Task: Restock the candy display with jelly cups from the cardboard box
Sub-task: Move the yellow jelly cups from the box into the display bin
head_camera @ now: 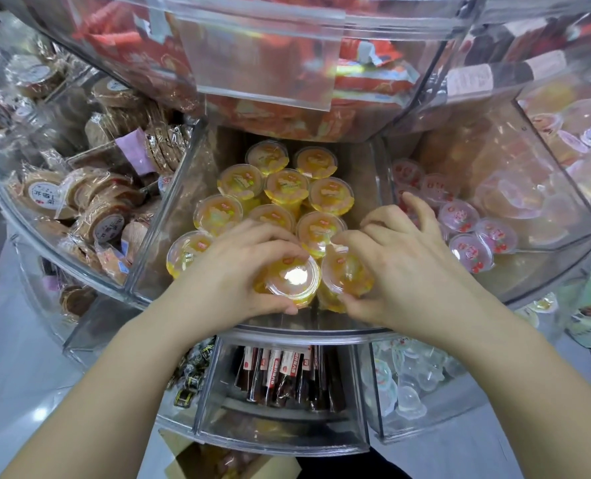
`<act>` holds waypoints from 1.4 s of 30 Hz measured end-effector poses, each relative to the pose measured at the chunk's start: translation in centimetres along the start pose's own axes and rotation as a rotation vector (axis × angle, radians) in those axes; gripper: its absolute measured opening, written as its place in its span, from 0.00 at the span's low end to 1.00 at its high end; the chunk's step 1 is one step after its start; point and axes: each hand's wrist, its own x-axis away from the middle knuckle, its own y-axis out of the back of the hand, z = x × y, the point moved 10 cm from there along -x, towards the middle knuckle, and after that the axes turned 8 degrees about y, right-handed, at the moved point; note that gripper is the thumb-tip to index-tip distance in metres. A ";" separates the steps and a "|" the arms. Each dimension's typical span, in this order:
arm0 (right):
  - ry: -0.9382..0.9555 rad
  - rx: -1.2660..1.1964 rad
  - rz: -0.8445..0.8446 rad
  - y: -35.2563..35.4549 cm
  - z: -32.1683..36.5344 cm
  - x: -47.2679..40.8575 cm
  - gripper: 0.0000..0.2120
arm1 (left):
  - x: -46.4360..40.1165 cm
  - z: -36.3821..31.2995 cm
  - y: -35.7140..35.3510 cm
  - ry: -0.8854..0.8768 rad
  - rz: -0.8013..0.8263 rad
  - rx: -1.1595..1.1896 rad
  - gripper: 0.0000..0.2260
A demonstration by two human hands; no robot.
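Note:
Several orange jelly cups stand packed in the middle clear compartment of the round candy display. At its front edge my left hand grips one orange jelly cup from the left side. My right hand holds a neighbouring orange jelly cup, tilted, just to the right of the first. The two cups touch each other. Below, at the bottom edge, a corner of the open cardboard box shows.
Left compartment holds wrapped round biscuits. Right compartment holds pink-lidded jelly cups. An upper tier of red snack packs overhangs the back cups. The lower tier carries dark stick packs and clear jelly cups.

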 end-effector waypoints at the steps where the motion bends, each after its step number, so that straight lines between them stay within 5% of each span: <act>1: -0.004 -0.003 0.007 -0.1 0.1 0.0 0.25 | 0.0 0.1 -0.1 0.007 0.006 0.008 0.26; 9: 0.007 0.001 0.105 -0.9 -0.1 -0.1 0.29 | -0.7 0.0 0.0 -0.002 0.088 0.068 0.27; 18: 0.083 -0.152 0.096 -0.7 -0.2 0.5 0.34 | 0.0 -0.1 0.9 -0.026 -0.009 -0.076 0.20; 23: -0.007 -0.375 -0.296 3.9 -0.3 1.5 0.14 | 3.7 1.8 4.7 0.093 -0.303 0.257 0.12; 28: 0.071 -0.699 -0.423 5.2 6.5 1.8 0.02 | 12.7 5.5 4.9 0.295 -0.584 0.520 0.07; 31: 0.166 -1.013 -0.190 0.7 14.7 1.6 0.03 | 19.9 8.8 1.3 0.521 -0.691 0.676 0.04; 36: 0.200 -1.083 0.607 -18.9 28.7 6.2 0.07 | 32.7 18.3 -12.2 1.026 -0.819 0.898 0.09; 42: -0.054 -0.713 1.191 -47.7 31.8 17.8 0.12 | 43.6 27.3 -35.5 1.466 -0.470 0.972 0.11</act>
